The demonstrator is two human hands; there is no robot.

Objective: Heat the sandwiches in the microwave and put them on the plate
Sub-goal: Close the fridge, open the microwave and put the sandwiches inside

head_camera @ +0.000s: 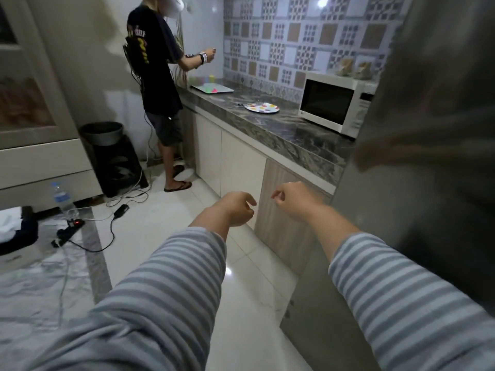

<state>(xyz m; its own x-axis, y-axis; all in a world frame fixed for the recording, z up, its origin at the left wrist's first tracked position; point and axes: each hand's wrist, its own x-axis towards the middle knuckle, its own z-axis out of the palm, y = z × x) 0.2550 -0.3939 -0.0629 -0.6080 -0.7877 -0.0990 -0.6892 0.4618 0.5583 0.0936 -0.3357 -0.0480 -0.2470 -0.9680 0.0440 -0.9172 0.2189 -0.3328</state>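
A dark marbled countertop (pixel 281 129) carries a white microwave (pixel 334 105) and a polka-dot plate (pixel 262 107).

dim indoor | glare on floor (pixel 229 270) (glossy tile) | edges warped, soft

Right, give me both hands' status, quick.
Left hand: empty, fingers loosely curled, held in the air above the floor.
Right hand: empty, fingers loosely curled, not touching anything.
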